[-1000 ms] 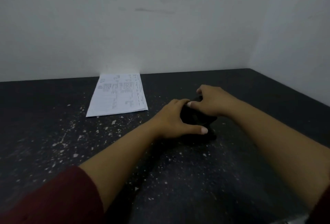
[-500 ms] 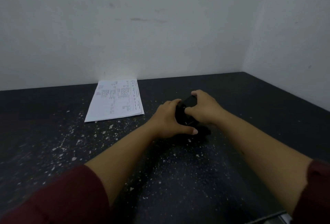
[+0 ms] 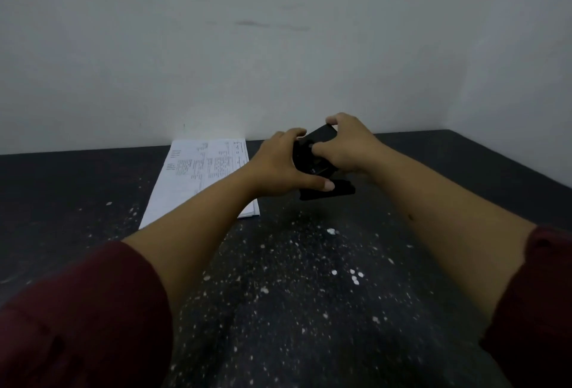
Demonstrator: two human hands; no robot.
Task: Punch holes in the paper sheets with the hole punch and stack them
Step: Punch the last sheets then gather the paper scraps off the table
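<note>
A black hole punch (image 3: 312, 155) is held between both hands above the dark table, tilted with its far end raised. My left hand (image 3: 278, 167) grips its left side, thumb stretched along the near edge. My right hand (image 3: 346, 146) grips its right side and top, fingers curled over the far end. A flat black piece (image 3: 337, 191) shows just beneath the punch, near the table. A stack of printed white paper sheets (image 3: 201, 177) lies flat to the left of my hands, its right part hidden behind my left forearm.
The dark table (image 3: 77, 189) is strewn with small white paper dots (image 3: 356, 276), thickest in front of me. White walls close the back and the right side, meeting in a corner at the far right.
Both hands have lifted the hole punch off the table and tilted it up. The view has shifted, so the paper stack now sits closer to my left arm.
</note>
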